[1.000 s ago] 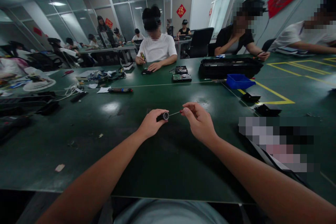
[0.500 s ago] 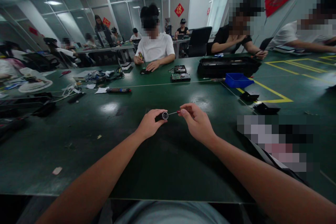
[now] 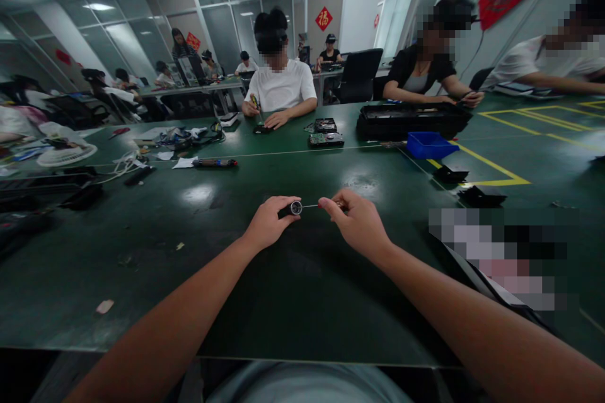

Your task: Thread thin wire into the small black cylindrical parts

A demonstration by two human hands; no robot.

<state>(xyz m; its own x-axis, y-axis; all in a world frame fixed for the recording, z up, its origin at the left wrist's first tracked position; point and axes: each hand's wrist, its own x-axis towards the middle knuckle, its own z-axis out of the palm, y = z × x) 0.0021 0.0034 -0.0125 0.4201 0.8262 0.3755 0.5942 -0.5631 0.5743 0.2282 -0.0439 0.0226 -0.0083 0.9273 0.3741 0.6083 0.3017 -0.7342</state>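
My left hand (image 3: 269, 223) is wrapped round a black cylindrical part (image 3: 296, 208) whose round, silver-rimmed end faces right. Across from it, my right hand (image 3: 358, 219) grips a screwdriver (image 3: 322, 203) with a reddish handle, mostly hidden by the fingers. Its thin metal shaft points left and reaches the round end of the cylinder. Both hands are just above the green table (image 3: 293, 302), in front of me.
A blue tray (image 3: 430, 145) and a long black housing (image 3: 413, 121) lie at the back right. Circuit boards (image 3: 326, 139) lie beyond my hands, a dark tool (image 3: 215, 163) at the left. A person in white (image 3: 282, 88) works opposite.
The fingers of my right hand have shifted round the screwdriver handle. At the right, a person's hand has dropped from near the chest to the black housing.
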